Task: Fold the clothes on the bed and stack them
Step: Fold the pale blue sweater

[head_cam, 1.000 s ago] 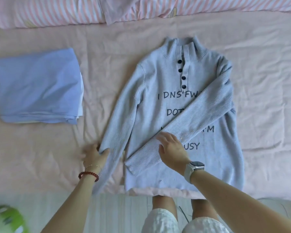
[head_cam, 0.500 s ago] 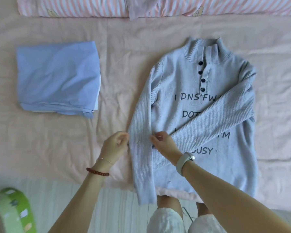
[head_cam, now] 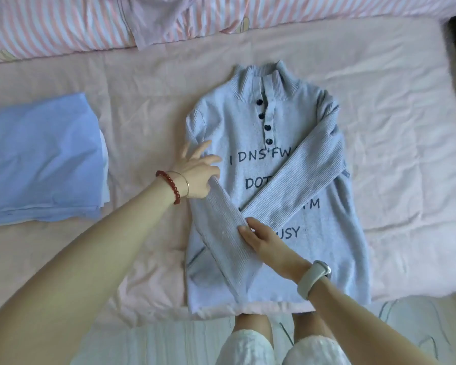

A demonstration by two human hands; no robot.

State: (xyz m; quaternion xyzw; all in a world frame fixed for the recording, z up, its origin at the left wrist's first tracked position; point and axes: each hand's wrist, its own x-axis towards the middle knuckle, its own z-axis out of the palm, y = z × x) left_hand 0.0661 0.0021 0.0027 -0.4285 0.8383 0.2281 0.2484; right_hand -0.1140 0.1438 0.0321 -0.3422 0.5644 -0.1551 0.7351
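I read this as a home bedroom: pink-sheeted bed [head_cam: 142, 75], striped pillows [head_cam: 63, 25] at 12 o'clock.

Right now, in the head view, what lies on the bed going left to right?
Folded blue garment → left hand on the sweater's edge → right hand on the folded-in sleeve → grey sweater, its second sleeve crossing the chest → bare pink sheet.
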